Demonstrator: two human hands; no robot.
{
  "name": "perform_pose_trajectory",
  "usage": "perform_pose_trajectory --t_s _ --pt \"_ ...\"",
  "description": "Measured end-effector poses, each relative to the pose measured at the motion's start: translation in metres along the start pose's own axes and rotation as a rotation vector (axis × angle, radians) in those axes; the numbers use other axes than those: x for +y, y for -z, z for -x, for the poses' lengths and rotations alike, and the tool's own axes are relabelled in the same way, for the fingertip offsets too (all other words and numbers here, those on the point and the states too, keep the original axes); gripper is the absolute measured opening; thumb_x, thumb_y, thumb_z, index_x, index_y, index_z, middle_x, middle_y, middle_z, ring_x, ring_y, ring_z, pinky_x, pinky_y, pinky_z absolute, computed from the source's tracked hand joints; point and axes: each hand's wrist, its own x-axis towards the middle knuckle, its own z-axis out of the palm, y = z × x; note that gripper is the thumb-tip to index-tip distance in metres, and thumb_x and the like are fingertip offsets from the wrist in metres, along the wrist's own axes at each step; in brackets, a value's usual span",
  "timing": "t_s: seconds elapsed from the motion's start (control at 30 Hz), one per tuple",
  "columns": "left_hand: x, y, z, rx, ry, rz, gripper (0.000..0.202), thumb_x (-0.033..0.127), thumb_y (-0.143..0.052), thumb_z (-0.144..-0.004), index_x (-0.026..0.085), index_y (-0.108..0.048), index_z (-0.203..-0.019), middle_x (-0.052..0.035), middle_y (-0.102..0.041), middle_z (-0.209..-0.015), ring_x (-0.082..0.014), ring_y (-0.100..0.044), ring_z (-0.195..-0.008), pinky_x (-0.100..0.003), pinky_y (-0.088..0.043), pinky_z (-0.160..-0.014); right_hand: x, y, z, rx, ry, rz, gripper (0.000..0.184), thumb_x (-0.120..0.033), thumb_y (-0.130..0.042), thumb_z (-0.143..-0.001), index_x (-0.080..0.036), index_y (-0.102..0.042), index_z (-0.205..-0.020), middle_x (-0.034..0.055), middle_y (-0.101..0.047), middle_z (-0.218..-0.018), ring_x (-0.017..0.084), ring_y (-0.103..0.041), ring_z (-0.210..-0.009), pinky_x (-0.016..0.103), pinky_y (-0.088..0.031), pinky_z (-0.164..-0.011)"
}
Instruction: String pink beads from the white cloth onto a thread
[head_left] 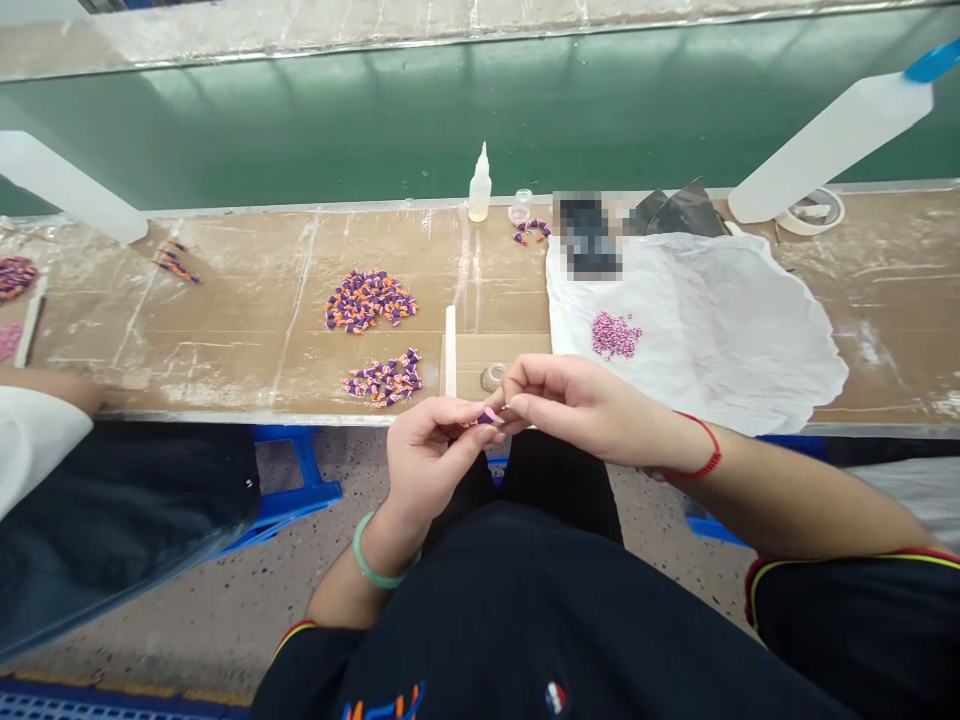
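Observation:
Close together just over the table's front edge, both my hands work on one small purple piece (487,416). My left hand (424,455) pinches it between thumb and fingertips. The fingertips of my right hand (592,405) are closed in a pinch against its right end; whether they hold a tiny part is too small to see. Two piles of purple, orange and pink pieces, a far pile (371,300) and a near pile (386,380), lie to the left. Tiny pink bits (616,335) are heaped on a white cloth (735,320) at right.
A white strip (451,350) and a small clear dish (493,376) lie beyond my hands. Behind stand a dropper bottle (480,190) and a large white bottle (832,145), near a tape roll (786,222). Another person's sleeve (37,440) is at left.

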Motion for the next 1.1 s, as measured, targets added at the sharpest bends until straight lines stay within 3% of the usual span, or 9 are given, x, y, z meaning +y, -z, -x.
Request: perform_pose_trajectory --t_s 0.2,0.43,0.77,0.93,1.1 --pt "0.000 0.002 0.008 -0.016 -0.060 -0.111 0.012 0.024 -0.082 -0.081 0.020 -0.075 -0.090 -0.0030 -0.079 -0.081 -0.0154 -0.076 -0.069 -0.024 -0.064 -0.064 -0.009 -0.005 0.005 0.025 0.091 0.108 0.011 -0.026 -0.059 -0.090 -0.020 -0.054 -0.082 0.0010 -0.069 -0.076 0.013 -0.063 -0.068 0.022 -0.049 -0.059" --pt "0.006 0.001 0.009 0.004 -0.026 -0.208 0.017 0.035 -0.081 -0.081 0.020 -0.075 -0.086 -0.0043 -0.079 -0.079 -0.0168 -0.075 -0.067 -0.027 -0.063 -0.062 -0.011 -0.008 0.008 0.054 0.174 0.214 0.008 -0.020 -0.054 -0.090 -0.018 -0.056 -0.083 -0.0014 -0.067 -0.072 0.009 -0.057 -0.058 0.019 -0.042 -0.051" --pt "0.007 0.000 0.009 -0.006 -0.096 -0.199 0.008 0.024 -0.082 -0.080 0.022 -0.078 -0.087 -0.0032 -0.079 -0.080 -0.0162 -0.075 -0.070 -0.025 -0.062 -0.065 -0.016 -0.008 0.012 0.063 0.250 0.405 0.009 -0.017 -0.050 -0.088 -0.019 -0.055 -0.080 -0.0008 -0.065 -0.070 0.011 -0.056 -0.059 0.021 -0.043 -0.054" --pt "0.009 -0.001 0.009 0.025 -0.100 -0.233 0.009 0.028 -0.082 -0.080 0.021 -0.078 -0.084 -0.0036 -0.079 -0.076 -0.0164 -0.075 -0.067 -0.025 -0.062 -0.062 -0.018 -0.011 0.012 0.080 0.340 0.501 0.010 -0.014 -0.048 -0.088 -0.020 -0.051 -0.081 -0.0014 -0.062 -0.070 0.010 -0.053 -0.058 0.020 -0.040 -0.055" --pt "0.009 -0.003 0.010 0.067 -0.093 -0.231 0.013 0.032 -0.082 -0.080 0.020 -0.077 -0.081 -0.0035 -0.078 -0.073 -0.0158 -0.073 -0.063 -0.025 -0.061 -0.060 -0.017 -0.014 0.012 0.101 0.341 0.569 0.012 -0.013 -0.047 -0.088 -0.021 -0.046 -0.079 -0.0007 -0.061 -0.069 0.011 -0.053 -0.058 0.022 -0.038 -0.056"
